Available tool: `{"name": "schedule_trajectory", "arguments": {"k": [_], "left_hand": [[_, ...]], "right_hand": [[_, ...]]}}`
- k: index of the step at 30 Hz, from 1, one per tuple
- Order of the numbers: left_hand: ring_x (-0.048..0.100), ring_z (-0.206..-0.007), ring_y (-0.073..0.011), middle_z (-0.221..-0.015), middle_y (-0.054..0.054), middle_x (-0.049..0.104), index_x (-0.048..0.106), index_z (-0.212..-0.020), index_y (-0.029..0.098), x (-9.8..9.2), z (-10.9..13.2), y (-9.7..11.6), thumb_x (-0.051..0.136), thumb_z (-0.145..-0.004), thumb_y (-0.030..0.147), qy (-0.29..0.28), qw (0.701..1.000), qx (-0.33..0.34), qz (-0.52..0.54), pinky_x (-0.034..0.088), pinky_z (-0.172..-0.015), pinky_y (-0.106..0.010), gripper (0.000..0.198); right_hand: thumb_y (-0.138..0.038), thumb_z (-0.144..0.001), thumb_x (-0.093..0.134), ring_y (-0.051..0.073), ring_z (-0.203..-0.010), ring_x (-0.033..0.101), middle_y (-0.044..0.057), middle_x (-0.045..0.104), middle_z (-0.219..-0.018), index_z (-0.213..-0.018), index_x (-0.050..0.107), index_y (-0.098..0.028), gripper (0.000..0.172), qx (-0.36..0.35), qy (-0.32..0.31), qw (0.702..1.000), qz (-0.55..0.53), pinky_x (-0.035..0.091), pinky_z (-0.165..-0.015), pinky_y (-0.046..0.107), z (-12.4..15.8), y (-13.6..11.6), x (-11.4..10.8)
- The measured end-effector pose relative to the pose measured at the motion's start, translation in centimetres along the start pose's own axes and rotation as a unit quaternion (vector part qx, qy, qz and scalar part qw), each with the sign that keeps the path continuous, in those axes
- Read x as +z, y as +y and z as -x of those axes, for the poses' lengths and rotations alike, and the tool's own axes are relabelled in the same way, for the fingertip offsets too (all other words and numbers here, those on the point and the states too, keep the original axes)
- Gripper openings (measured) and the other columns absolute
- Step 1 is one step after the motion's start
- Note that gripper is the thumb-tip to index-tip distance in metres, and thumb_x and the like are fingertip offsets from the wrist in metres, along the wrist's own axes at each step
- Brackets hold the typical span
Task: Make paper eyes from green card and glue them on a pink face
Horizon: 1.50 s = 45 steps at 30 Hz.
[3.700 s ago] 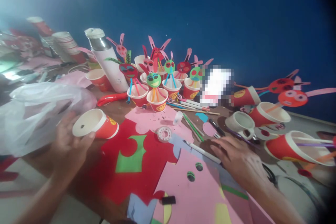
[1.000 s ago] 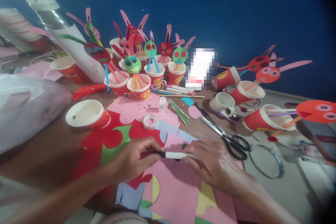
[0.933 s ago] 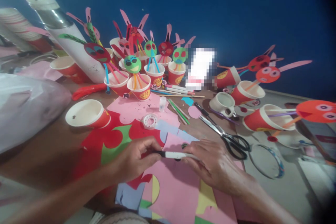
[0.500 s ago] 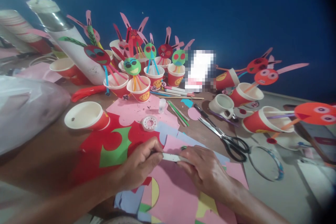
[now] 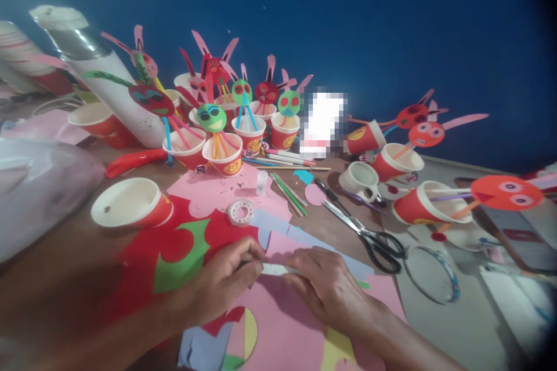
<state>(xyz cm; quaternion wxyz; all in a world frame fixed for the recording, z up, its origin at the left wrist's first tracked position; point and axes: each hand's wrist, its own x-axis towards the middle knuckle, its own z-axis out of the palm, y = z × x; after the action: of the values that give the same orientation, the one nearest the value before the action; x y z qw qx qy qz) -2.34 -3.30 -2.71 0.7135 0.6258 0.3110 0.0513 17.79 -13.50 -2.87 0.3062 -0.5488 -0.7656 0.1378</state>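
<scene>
A narrow white strip [image 5: 275, 269] with small dark specks spans the space between my two hands; its exact kind is unclear. My left hand [image 5: 235, 272] pinches one end between thumb and curled fingers. At the other end, my right hand [image 5: 322, 278] closes around the strip, hiding that end. Under both hands lie pink paper sheets [image 5: 287, 313]. Close to my left hand are red paper [image 5: 139, 255] and a green paper offcut [image 5: 180, 266]. A white ring-shaped spool [image 5: 241, 212] sits just beyond my hands. Scissors with black handles [image 5: 368, 235] lie open to the right.
Paper cups with paper-faced figures [image 5: 221, 156] line the back. An empty paper cup [image 5: 130, 203] tilts at left, near a plastic bag [image 5: 43, 185] and a white flask [image 5: 104, 87]. A mug [image 5: 359, 177], a headband [image 5: 452, 278] and a phone [image 5: 517, 232] occupy the right.
The whole view has shifted slightly, so things appear a little lower and further left. Both hands keep their hold on the strip; less of it shows between them.
</scene>
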Motion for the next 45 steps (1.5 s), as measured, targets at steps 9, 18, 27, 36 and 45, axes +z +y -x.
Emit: {"name": "schedule_trajectory", "arguments": {"k": [9, 18, 27, 36, 45], "left_hand": [[0.061, -0.091, -0.0199, -0.102, -0.004, 0.062, 0.055, -0.115, 0.029, -3.1, 1.3, -1.1, 0.049, -0.093, 0.034, 0.162, 0.926, 0.140, -0.309, 0.049, -0.079, -0.029, 0.024], [0.059, -0.089, -0.0170, -0.093, -0.004, 0.062, 0.056, -0.099, 0.023, -5.7, -0.9, -0.7, 0.047, -0.089, 0.007, 0.203, 0.859, 0.346, -0.319, 0.047, -0.079, -0.027, 0.021], [0.047, -0.122, -0.0302, -0.129, -0.011, 0.055, 0.043, -0.131, 0.026, -6.2, -2.3, -1.6, 0.061, -0.087, 0.036, 0.242, 0.844, 0.205, -0.433, 0.038, -0.100, -0.047, 0.049], [0.051, -0.116, -0.0294, -0.123, -0.011, 0.059, 0.051, -0.126, 0.021, -5.6, -2.7, -0.8, 0.060, -0.087, 0.034, 0.216, 0.863, 0.174, -0.422, 0.040, -0.097, -0.045, 0.043], [0.051, -0.115, -0.0252, -0.121, -0.010, 0.059, 0.047, -0.127, 0.020, -4.9, -2.2, -0.4, 0.060, -0.087, 0.037, 0.218, 0.868, 0.198, -0.399, 0.040, -0.099, -0.040, 0.045]], "right_hand": [[-0.030, -0.096, 0.039, 0.020, -0.067, 0.062, 0.006, 0.066, -0.074, -0.089, 0.059, -0.017, 0.025, 0.171, 0.116, 0.944, 0.258, 0.040, -0.059, 0.028, -1.6, 6.4, -3.1], [-0.023, -0.092, 0.045, 0.024, -0.082, 0.063, 0.011, 0.067, -0.092, -0.110, 0.056, -0.015, 0.023, 0.166, 0.119, 0.929, 0.307, 0.045, -0.067, 0.032, -4.1, 7.7, -0.7], [-0.013, -0.093, 0.047, 0.016, -0.073, 0.062, 0.003, 0.068, -0.079, -0.093, 0.063, -0.019, 0.017, 0.004, 0.061, 0.991, 0.119, 0.040, -0.070, 0.030, -3.9, 1.3, -0.1], [-0.006, -0.086, 0.049, 0.016, -0.059, 0.056, 0.002, 0.064, -0.067, -0.095, 0.061, -0.018, 0.019, -0.050, 0.035, 0.998, 0.005, 0.036, -0.060, 0.031, -2.7, 0.7, 1.8], [-0.006, -0.085, 0.051, 0.015, -0.056, 0.056, 0.001, 0.063, -0.066, -0.094, 0.059, -0.018, 0.017, -0.073, 0.034, 0.996, -0.024, 0.037, -0.057, 0.030, -1.6, 0.5, 1.2]]}}
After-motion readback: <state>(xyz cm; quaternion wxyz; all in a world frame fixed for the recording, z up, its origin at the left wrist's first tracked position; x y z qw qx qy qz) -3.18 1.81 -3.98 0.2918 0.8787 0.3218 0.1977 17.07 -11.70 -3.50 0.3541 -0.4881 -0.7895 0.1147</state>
